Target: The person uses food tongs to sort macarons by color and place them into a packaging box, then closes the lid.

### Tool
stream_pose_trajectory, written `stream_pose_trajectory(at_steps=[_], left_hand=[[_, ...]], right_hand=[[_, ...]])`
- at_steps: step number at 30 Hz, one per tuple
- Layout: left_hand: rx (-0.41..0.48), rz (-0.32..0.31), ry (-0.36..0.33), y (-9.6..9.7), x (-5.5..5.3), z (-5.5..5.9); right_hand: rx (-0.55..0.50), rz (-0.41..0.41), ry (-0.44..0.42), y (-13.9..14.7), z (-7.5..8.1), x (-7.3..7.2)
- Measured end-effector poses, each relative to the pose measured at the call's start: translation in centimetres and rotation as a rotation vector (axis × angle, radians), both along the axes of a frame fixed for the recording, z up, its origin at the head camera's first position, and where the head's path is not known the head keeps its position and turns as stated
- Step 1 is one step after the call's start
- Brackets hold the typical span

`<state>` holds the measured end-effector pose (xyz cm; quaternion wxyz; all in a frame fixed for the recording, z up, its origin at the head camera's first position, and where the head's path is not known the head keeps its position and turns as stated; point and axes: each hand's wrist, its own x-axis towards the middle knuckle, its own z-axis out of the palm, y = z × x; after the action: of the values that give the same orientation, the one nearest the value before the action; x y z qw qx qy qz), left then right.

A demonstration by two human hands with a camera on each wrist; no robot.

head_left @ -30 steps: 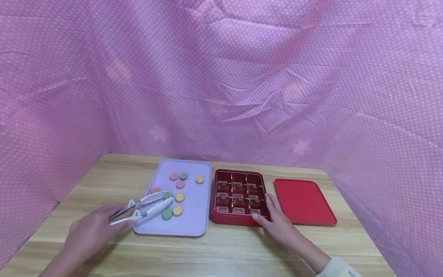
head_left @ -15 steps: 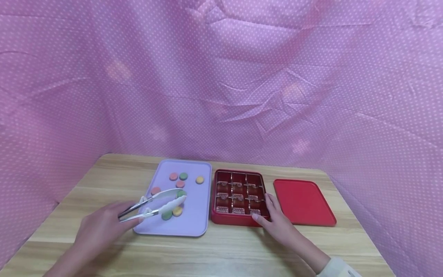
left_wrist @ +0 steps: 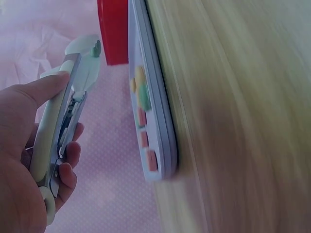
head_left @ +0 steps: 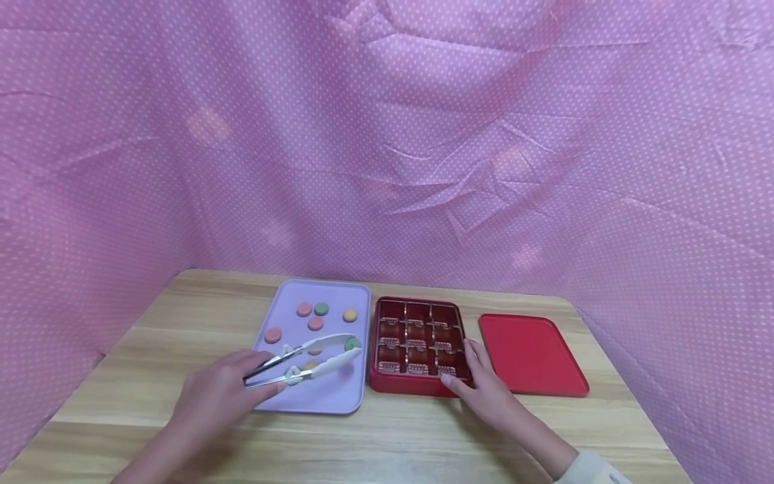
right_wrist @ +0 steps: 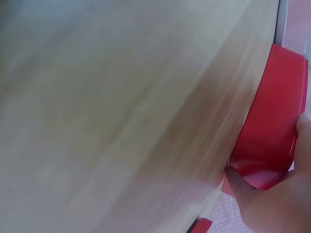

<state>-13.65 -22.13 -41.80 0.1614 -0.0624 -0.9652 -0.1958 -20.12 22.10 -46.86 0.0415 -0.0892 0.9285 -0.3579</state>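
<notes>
My left hand (head_left: pixel 219 391) holds white-tipped tongs (head_left: pixel 331 365) over the lilac tray (head_left: pixel 329 401). Between the tong tips, near the tray's right edge, is a green macaron (head_left: pixel 352 344); the left wrist view shows this green macaron (left_wrist: pixel 95 49) raised above the tray. My right hand (head_left: pixel 488 391) grips the near right corner of a red box (head_left: pixel 402 384), thumb at the front rim and fingers along the side. Inside the box is a clear divider insert (head_left: pixel 417 343) with rows of bare compartments. The tongs partly cover several macarons beneath them.
Pink macarons (head_left: pixel 273 334), another green macaron (head_left: pixel 321 308) and a yellow macaron (head_left: pixel 349 314) lie on the tray. A flat red lid (head_left: pixel 532 353) rests on the wooden table (head_left: pixel 387 444) right of the box. Pink dotted cloth (head_left: pixel 387 168) hangs around the table.
My left hand and the tongs have moved right across the tray, carrying the green macaron toward the box. The right hand and the box stay where they were.
</notes>
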Motion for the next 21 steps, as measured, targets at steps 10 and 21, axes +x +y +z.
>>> stream_pose_trajectory(at_steps=[10,21], left_hand=[[0.044,-0.035,-0.007,2.6,-0.5,-0.4],[0.051,-0.042,-0.062,4.6,-1.6,-0.5]], right_hand=[[0.008,0.004,0.002,0.1,-0.1,-0.1],[0.014,-0.008,-0.006,0.1,-0.1,0.1]])
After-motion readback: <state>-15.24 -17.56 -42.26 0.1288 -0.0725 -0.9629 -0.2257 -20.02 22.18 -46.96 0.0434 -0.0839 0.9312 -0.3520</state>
